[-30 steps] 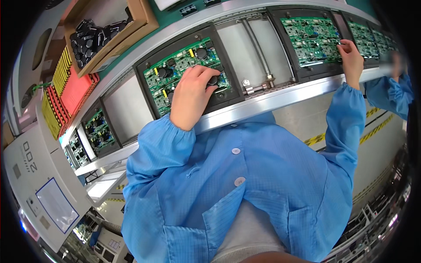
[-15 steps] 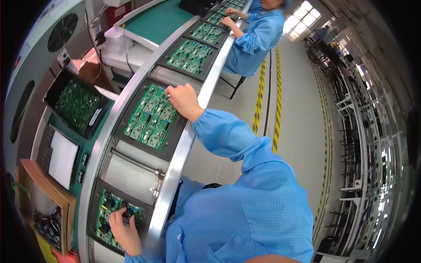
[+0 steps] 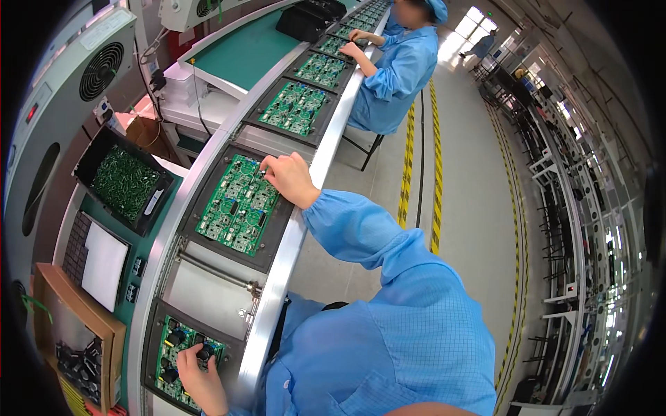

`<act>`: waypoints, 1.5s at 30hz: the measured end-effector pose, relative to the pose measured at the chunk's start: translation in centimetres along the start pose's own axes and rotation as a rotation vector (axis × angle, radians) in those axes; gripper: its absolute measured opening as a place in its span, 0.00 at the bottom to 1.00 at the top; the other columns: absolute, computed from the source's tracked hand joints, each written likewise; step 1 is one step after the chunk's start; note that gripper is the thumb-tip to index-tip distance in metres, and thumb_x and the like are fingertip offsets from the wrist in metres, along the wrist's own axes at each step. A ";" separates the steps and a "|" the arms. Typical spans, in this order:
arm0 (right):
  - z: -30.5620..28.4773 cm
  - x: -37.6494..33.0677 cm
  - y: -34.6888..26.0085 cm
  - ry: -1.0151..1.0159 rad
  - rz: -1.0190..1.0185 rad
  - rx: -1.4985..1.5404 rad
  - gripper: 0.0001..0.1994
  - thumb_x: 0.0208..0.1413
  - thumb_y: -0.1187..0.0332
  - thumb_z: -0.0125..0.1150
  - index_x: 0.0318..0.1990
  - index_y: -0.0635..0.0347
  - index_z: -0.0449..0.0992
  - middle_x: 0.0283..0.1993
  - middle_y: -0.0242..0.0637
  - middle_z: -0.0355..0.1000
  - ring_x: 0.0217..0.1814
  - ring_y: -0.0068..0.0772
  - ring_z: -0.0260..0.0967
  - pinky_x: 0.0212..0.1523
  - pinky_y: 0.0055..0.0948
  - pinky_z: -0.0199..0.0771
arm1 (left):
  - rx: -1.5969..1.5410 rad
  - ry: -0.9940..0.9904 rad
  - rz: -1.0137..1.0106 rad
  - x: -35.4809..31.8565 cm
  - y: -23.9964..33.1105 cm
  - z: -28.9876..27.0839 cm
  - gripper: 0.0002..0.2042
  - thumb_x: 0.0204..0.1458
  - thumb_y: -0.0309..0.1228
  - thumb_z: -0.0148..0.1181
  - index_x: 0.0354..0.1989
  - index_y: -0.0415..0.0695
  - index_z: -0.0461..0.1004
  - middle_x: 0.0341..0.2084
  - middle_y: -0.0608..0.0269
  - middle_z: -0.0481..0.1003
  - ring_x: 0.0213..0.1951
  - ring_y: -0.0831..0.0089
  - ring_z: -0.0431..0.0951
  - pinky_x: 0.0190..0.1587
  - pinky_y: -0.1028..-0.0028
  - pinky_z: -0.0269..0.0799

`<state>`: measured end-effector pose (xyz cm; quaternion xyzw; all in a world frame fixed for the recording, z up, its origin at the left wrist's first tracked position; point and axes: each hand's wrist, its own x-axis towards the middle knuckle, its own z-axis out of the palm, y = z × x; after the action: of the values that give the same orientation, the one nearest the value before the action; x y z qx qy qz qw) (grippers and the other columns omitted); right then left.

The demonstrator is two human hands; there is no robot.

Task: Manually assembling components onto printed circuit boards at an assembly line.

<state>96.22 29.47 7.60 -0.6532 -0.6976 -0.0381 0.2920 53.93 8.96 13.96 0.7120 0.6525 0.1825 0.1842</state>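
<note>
My left hand [image 3: 200, 380] is at the near circuit board [image 3: 170, 357], thumb and fingertips closed around a black round capacitor [image 3: 205, 351] that stands on it. Other black round parts and a few yellow ones sit on this green board, which lies in a dark carrier frame. Farther up the line, my right hand [image 3: 290, 180] reaches over a second green circuit board [image 3: 236, 206], fingers pinched at its upper right part. Whatever those fingertips hold is hidden or too small to name. This board carries many small parts and rests in its own dark carrier [image 3: 198, 220].
The conveyor's metal rail [image 3: 286, 260] runs along my side. A black bin [image 3: 125, 177] of small green parts, a laptop [image 3: 97, 260] and a cardboard box [image 3: 80, 333] of black parts stand beyond. Ahead, a co-worker [image 3: 399, 80] handles boards. Striped tape [image 3: 435, 187] marks the floor.
The whole scene sits slightly lower in the picture, showing more of the far line. Both hands stay at the same boards with little visible movement.
</note>
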 end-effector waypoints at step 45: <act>0.1 0.0 1.0 -0.026 -0.044 0.071 0.11 0.49 0.68 0.73 0.40 0.48 0.80 0.30 0.22 0.81 0.35 0.28 0.77 0.40 0.34 0.63 | 0.012 0.044 -0.014 -0.3 -0.5 0.0 0.18 0.41 0.20 0.71 0.43 0.44 0.77 0.38 0.58 0.75 0.44 0.55 0.76 0.48 0.61 0.74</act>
<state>97.05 29.63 7.14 -0.6272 -0.7166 -0.0109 0.3050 53.49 8.67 13.76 0.7045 0.6624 0.1927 0.1668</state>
